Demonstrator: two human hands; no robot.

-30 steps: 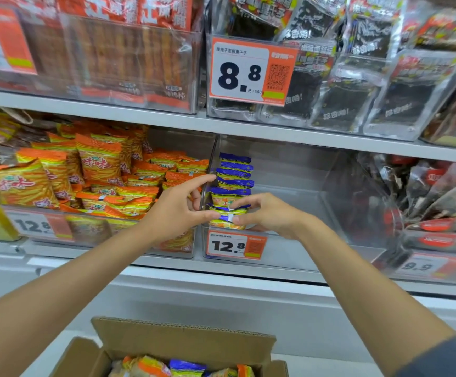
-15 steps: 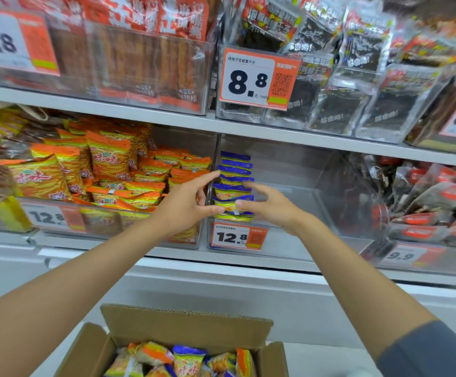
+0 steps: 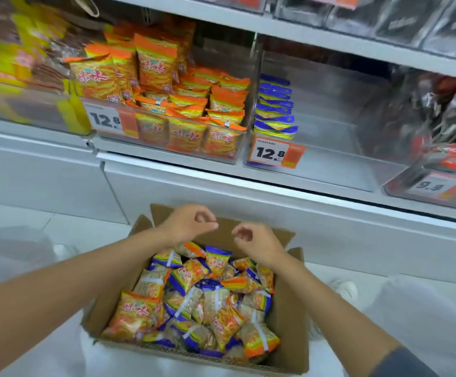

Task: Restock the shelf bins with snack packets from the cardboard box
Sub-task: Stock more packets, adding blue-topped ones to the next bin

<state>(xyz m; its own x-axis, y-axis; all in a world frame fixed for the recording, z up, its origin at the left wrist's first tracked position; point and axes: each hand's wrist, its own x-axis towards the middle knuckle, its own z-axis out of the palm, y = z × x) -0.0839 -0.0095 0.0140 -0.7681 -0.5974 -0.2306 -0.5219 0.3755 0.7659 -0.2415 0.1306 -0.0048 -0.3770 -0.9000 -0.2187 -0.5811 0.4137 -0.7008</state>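
My left hand (image 3: 187,223) and right hand (image 3: 258,242) hover empty, fingers loosely curled, above the box (image 3: 292,322) holding the packets (image 3: 194,300); I judge the next move is grasping blue ones inside it.

A price tag (image 3: 106,120) at ten o'clock, on the orange-packet bin (image 3: 194,157), reads 12.8. A second tag (image 3: 271,153) near twelve, on the blue-packet bin (image 3: 330,161), also reads 12.8. At two o'clock a blurred tag (image 3: 429,186) seems to read 9.9.
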